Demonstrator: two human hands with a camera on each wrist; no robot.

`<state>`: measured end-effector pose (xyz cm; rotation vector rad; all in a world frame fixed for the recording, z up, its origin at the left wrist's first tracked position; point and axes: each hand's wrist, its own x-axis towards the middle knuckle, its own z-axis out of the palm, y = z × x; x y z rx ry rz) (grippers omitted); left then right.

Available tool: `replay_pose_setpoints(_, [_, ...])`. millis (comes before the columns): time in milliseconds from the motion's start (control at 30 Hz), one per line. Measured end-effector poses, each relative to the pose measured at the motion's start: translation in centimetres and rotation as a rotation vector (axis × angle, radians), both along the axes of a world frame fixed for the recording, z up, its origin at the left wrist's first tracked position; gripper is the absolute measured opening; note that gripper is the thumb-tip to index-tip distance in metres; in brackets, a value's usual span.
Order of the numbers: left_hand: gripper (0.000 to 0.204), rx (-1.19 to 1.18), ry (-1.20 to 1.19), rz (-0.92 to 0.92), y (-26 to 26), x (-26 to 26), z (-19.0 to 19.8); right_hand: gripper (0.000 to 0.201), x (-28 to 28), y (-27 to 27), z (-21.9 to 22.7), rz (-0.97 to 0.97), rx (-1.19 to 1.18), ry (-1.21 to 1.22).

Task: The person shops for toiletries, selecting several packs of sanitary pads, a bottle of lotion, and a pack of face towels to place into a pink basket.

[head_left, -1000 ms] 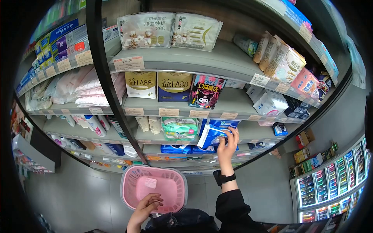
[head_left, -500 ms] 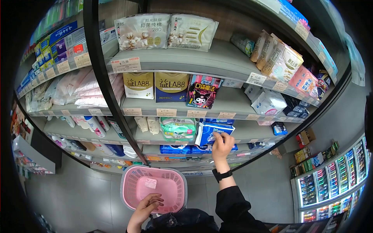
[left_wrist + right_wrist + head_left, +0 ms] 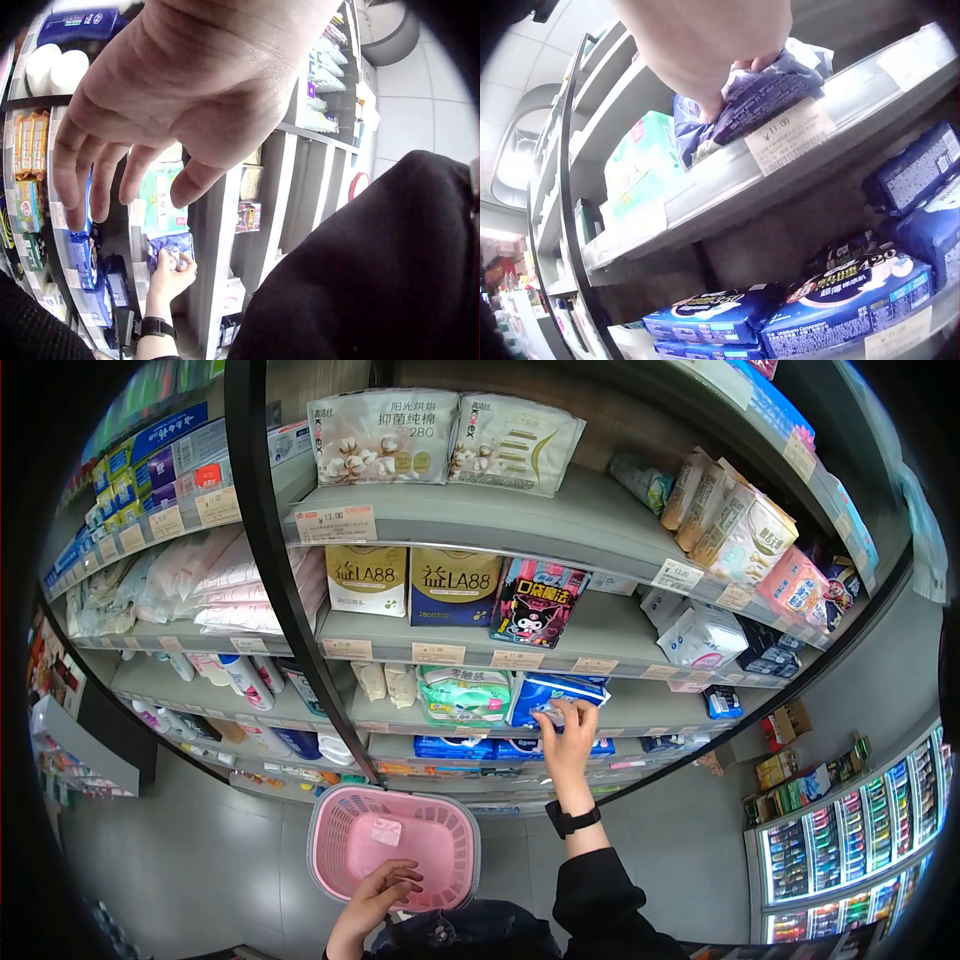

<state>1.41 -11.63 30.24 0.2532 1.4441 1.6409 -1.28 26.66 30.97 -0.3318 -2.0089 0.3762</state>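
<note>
My right hand, reaching forward, grips the blue pack on the shelf, just beside the green pack; my left hand, loosely curved and empty, hovers over the basket.

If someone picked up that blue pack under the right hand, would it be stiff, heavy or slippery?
The blue pack would probably be soft rather than stiff: its wrapper looks creased where the right hand grips it. The wrapper's sheen suggests plastic film, so it may be slightly slippery. Its flattish shape makes rolling unlikely. Weight I can't tell.
</note>
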Motion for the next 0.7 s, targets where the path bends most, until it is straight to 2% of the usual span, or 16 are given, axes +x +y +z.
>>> replay_pose_setpoints(133, [0.035,-0.011,-0.007,0.01,-0.3,-0.1,-0.4,0.03,-1.0,0.4,-1.5,-0.014,-0.009,-0.047])
replay_pose_setpoints(200, [0.035,-0.018,-0.007,0.035,-0.4,-0.2,-0.4,0.025,-0.9,0.7,-1.7,0.079,-0.087,-0.038])
replay_pose_setpoints(333, [0.035,-0.017,0.006,0.034,-0.6,-0.3,-0.1,0.024,2.0,1.4,-0.4,0.232,-0.209,-0.142])
replay_pose_setpoints(400, [0.036,-0.015,-0.003,0.041,-0.6,-0.3,-0.2,0.029,2.9,1.8,-0.6,0.201,-0.26,-0.151])
replay_pose_setpoints(467, [0.036,-0.006,-0.005,0.04,-0.7,-0.4,-0.5,0.041,3.5,0.7,2.2,-0.01,-0.017,-0.061])
replay_pose_setpoints(500, [0.036,0.0,-0.003,0.037,-0.7,-0.3,-0.5,0.061,3.6,0.8,3.1,-0.04,0.029,-0.119])
replay_pose_setpoints(533, [0.036,0.0,-0.006,0.036,-0.8,-0.3,-0.5,0.061,3.6,0.8,4.1,-0.042,0.028,-0.122])
replay_pose_setpoints(600, [0.036,-0.007,0.007,0.031,-0.7,-0.3,-0.3,0.075,3.4,0.9,5.9,-0.085,0.149,-0.234])
replay_pose_setpoints(633, [0.036,-0.006,0.006,0.031,-0.7,-0.3,-0.3,0.084,3.1,1.5,5.5,-0.061,0.1,-0.271])
replay_pose_setpoints(700, [0.036,0.002,0.005,0.02,-0.8,-0.2,-0.3,0.088,2.5,2.4,5.6,-0.024,0.058,-0.331])
